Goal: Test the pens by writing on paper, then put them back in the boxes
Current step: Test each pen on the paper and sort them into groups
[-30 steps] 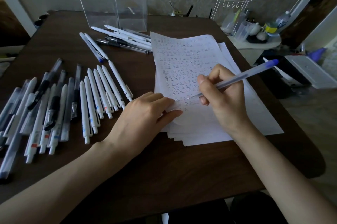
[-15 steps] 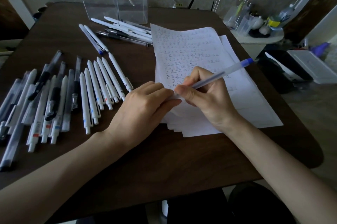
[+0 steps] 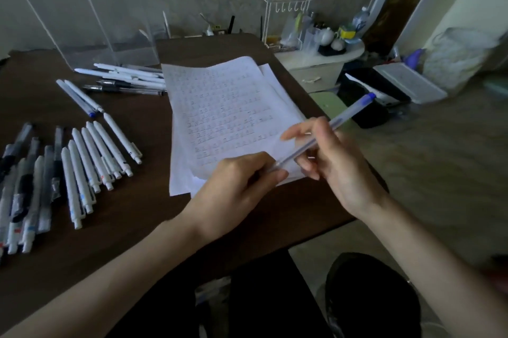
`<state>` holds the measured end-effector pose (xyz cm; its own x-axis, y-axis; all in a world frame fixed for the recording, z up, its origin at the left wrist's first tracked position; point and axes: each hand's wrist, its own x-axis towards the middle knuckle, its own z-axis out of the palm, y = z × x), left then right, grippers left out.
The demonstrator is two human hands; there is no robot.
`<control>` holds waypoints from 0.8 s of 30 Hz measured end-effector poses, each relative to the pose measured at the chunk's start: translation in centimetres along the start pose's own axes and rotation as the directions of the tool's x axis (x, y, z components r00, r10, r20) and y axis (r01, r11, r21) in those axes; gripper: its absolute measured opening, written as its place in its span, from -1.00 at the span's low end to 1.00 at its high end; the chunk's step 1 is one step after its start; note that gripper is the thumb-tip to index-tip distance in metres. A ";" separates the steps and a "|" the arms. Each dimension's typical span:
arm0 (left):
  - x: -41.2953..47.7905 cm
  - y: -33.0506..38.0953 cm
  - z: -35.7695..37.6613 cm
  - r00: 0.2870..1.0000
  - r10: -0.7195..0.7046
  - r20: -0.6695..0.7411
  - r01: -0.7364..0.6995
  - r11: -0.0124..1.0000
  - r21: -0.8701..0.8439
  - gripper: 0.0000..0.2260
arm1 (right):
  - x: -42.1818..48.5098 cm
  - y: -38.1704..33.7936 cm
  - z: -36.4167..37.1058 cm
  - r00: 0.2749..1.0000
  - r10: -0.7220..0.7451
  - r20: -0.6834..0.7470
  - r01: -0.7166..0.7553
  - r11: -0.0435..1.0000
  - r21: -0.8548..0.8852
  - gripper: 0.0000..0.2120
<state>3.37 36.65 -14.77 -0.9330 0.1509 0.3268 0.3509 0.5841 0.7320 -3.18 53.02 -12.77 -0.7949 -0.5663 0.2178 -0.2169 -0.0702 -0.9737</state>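
Note:
A clear pen with a blue end [image 3: 343, 117] slants over the near edge of a paper stack [image 3: 225, 106] covered in rows of small marks. My right hand [image 3: 330, 164] grips the pen's middle. My left hand [image 3: 236, 186] pinches the pen's tip end, where a clear cap seems to sit; the tip itself is hidden. Two tall clear boxes [image 3: 90, 13] stand at the back left of the dark table [image 3: 132, 227].
Several white pens [image 3: 96, 161] lie in a row left of the paper, darker pens [image 3: 24, 183] further left, and more pens [image 3: 123, 79] in front of the boxes. A side table with a rack and bottles [image 3: 310, 35] stands right of the table.
My right hand stopped writing and lifted the pen off the paper. My left hand left the sheet and took hold of the pen's tip end. The view tilted up and right.

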 end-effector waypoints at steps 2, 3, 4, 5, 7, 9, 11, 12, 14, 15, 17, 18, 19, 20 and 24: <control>1.1 0.8 1.1 1.000 0.023 0.013 -0.023 1.000 -0.009 -0.73 | -1.3 -0.3 -2.2 0.991 -0.012 -0.133 0.026 0.995 0.101 -0.82; 1.6 1.1 1.9 0.999 0.050 0.013 -0.049 0.999 -0.012 -0.72 | -2.0 -0.2 -3.1 0.979 -0.012 -0.203 0.035 0.993 0.110 -0.86; 2.1 1.5 2.8 0.997 0.081 0.015 -0.081 0.997 -0.012 -0.71 | -2.7 -0.1 -3.9 0.966 -0.006 -0.259 0.035 0.993 0.109 -0.85; 2.4 2.0 3.8 0.994 0.107 0.019 -0.107 0.994 -0.010 -0.71 | -3.5 0.0 -4.5 0.951 0.000 -0.311 0.034 0.994 0.103 -0.86; 2.8 2.9 6.4 0.992 0.127 0.017 -0.127 0.992 -0.007 -0.71 | -5.1 0.3 -5.8 0.915 0.029 -0.403 0.021 0.993 0.120 -0.86; 3.2 3.5 8.9 0.991 0.136 0.016 -0.136 0.991 -0.012 -0.73 | -6.8 0.6 -7.1 0.890 0.057 -0.452 -0.006 0.994 0.113 -0.88; 3.8 3.8 11.0 0.984 0.163 0.070 -0.165 0.986 0.018 -0.73 | -8.4 0.7 -8.9 0.894 0.070 -0.442 -0.051 0.997 0.055 -0.90; 4.3 4.0 11.9 0.974 0.196 0.113 -0.203 0.978 0.055 -0.72 | -9.2 0.8 -10.0 0.895 0.090 -0.437 -0.087 0.996 0.028 -0.89; 5.2 4.3 13.1 0.946 0.267 0.183 -0.296 0.943 0.154 -0.74 | -10.8 1.2 -12.3 0.869 0.157 -0.469 -0.181 0.983 -0.006 -0.83; 5.4 4.2 13.5 0.933 0.295 0.208 -0.340 0.911 0.232 -0.72 | -11.7 1.6 -13.5 0.846 0.197 -0.495 -0.237 0.971 -0.017 -0.77; 5.6 3.9 13.7 0.917 0.285 0.280 -0.380 0.838 0.392 -0.53 | -13.7 3.4 -15.6 0.804 0.291 -0.519 -0.382 0.921 -0.075 -0.68; 5.6 3.6 13.7 0.911 0.267 0.313 -0.388 0.809 0.441 -0.49 | -14.9 4.8 -16.3 0.790 0.343 -0.508 -0.471 0.870 -0.146 -0.65; 5.5 3.2 13.7 0.905 0.255 0.340 -0.398 0.791 0.465 -0.48 | -16.1 6.6 -17.0 0.771 0.398 -0.496 -0.561 0.793 -0.236 -0.62; 5.4 3.0 13.6 0.900 0.245 0.361 -0.401 0.790 0.464 -0.48 | -17.3 8.5 -17.5 0.742 0.457 -0.490 -0.640 0.699 -0.319 -0.61; 5.3 3.0 13.8 0.895 0.234 0.380 -0.400 0.798 0.451 -0.48 | -20.8 14.3 -18.6 0.530 0.660 -0.532 -0.846 0.373 -0.380 -0.55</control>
<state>-1.67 50.20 -19.06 -0.7837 0.5744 0.2366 0.6166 0.7655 0.1840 -0.28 79.07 -29.94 -0.8661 0.0903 -0.4917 0.3764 0.7651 -0.5225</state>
